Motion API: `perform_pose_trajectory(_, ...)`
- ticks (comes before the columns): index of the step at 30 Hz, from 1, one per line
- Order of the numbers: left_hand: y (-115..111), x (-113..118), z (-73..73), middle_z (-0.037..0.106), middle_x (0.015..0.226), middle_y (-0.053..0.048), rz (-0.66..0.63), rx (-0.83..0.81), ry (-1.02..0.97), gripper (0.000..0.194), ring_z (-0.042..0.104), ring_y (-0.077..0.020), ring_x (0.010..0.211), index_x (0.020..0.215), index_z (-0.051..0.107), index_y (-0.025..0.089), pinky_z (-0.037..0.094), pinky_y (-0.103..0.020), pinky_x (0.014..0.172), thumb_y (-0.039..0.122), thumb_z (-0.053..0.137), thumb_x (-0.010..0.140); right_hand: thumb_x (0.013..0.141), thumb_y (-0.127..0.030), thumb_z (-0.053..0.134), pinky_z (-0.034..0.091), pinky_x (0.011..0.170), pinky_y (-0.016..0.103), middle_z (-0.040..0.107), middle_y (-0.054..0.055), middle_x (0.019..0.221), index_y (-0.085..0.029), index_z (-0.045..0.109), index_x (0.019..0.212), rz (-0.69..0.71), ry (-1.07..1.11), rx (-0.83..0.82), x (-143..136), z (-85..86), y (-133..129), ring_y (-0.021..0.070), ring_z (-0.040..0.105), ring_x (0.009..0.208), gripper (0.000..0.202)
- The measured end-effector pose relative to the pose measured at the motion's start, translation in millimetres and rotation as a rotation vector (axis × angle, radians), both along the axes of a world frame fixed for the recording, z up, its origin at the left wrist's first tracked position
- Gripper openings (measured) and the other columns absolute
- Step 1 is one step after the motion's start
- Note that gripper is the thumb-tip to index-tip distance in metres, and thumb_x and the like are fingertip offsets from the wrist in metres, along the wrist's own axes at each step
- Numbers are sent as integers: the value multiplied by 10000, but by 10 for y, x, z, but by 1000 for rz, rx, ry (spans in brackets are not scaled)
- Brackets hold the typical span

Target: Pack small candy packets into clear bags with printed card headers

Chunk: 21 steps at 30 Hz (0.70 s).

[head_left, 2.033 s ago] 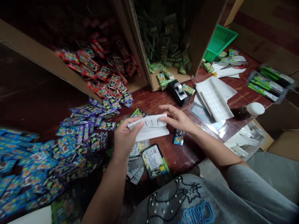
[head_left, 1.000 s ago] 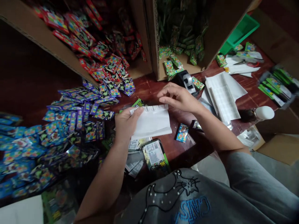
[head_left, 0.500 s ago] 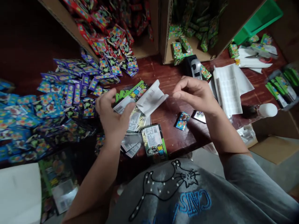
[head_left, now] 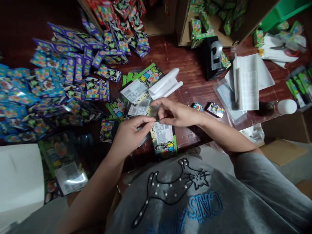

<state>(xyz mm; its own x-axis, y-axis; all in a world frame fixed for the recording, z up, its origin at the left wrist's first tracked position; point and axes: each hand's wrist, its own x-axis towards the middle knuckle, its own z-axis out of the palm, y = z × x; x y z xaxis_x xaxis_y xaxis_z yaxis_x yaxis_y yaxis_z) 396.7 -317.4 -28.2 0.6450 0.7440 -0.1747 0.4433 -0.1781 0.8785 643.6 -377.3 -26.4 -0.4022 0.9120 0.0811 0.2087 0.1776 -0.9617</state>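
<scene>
A printed green-and-black packaging bag (head_left: 163, 134) with a white label lies near the table's front edge. My left hand (head_left: 134, 133) is closed in a pinch at its top edge. My right hand (head_left: 176, 112) pinches that same edge close beside, its fingertips almost meeting the left ones. The bag's opening is hidden by my fingers. Just beyond lie more labelled bags (head_left: 134, 91) and a curled white paper sheet (head_left: 165, 84). A small blue candy box (head_left: 198, 106) and a dark candy box (head_left: 215, 110) rest right of my right hand.
Purple packets (head_left: 78, 68) and blue packets (head_left: 21, 87) are heaped at left. Cardboard boxes at the back hold red packets (head_left: 122, 9) and green boxes (head_left: 229, 22). A tape dispenser (head_left: 214, 58), white sticker sheets (head_left: 247, 81) and a white-capped bottle (head_left: 287, 106) stand at right.
Both hands have come together from apart and now pinch the printed bag's top edge. My right hand has moved left and toward me. The camera view has shifted slightly.
</scene>
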Motion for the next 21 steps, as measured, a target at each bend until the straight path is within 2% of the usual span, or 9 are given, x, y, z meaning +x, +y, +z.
perform_pose_trajectory(3,-35,-33,46,860,1091,-38,20,42,-10,256,799,-225,984,1078,849,237,581,-332,907,422,723,954,1009,-120,669,507,907,362,677,39,1077,-181,391,1549,-123,-270,172,-73,90,-111,186,624,972,611)
perform_pose_trajectory(5,-43,-57,69,862,1076,-33,16,62,-32,234,803,-221,971,1056,852,240,587,-329,898,405,722,954,1061,-174,644,473,961,418,713,63,1132,-216,438,1566,-191,-458,293,-140,150,-200,236,615,1061,548)
perform_pose_trajectory(8,-66,-89,71,861,1069,-41,20,76,-73,222,803,-216,962,1054,846,236,595,-332,899,385,706,967,1131,-238,549,425,980,456,777,48,1084,-260,470,1598,-237,-643,351,-249,168,-304,260,607,1024,475)
perform_pose_trajectory(11,-116,-91,19,851,1086,-66,28,3,-141,232,799,-224,984,1061,810,222,603,-351,910,413,742,949,1144,-263,523,420,1008,471,807,51,1126,-258,382,1678,-250,-667,298,-314,116,-338,269,613,1027,552)
perform_pose_trajectory(15,-93,-120,-34,806,913,-44,74,-141,-194,388,765,-203,806,949,697,203,581,-290,689,430,945,756,1123,-396,573,469,1108,518,733,110,1386,-247,202,1753,-260,-453,299,-255,107,-394,305,624,1237,746)
perform_pose_trajectory(16,-54,-153,-29,783,862,-23,129,-136,-209,420,740,-178,751,916,671,201,555,-262,643,413,976,719,1107,-459,593,466,1156,541,675,127,1475,-255,189,1756,-320,-387,305,-224,122,-438,321,600,1321,792)
perform_pose_trajectory(18,39,-246,6,738,807,24,333,-92,-336,480,691,-132,701,916,645,199,527,-221,613,385,1014,672,1081,-566,596,456,1230,572,541,139,1611,-298,163,1756,-536,-263,284,-178,147,-565,340,534,1452,846)
perform_pose_trajectory(20,88,-340,62,732,857,51,573,-62,-560,586,690,-124,764,1027,650,211,561,-220,658,370,1043,623,1081,-619,556,491,1234,564,463,127,1651,-364,86,1756,-761,-151,224,-192,129,-717,324,520,1488,861)
perform_pose_trajectory(21,75,-370,89,746,924,53,657,-70,-664,654,704,-136,831,1109,651,227,588,-239,699,356,1050,606,1082,-633,541,526,1211,546,454,124,1642,-393,34,1753,-827,-100,186,-228,98,-784,309,542,1473,874)
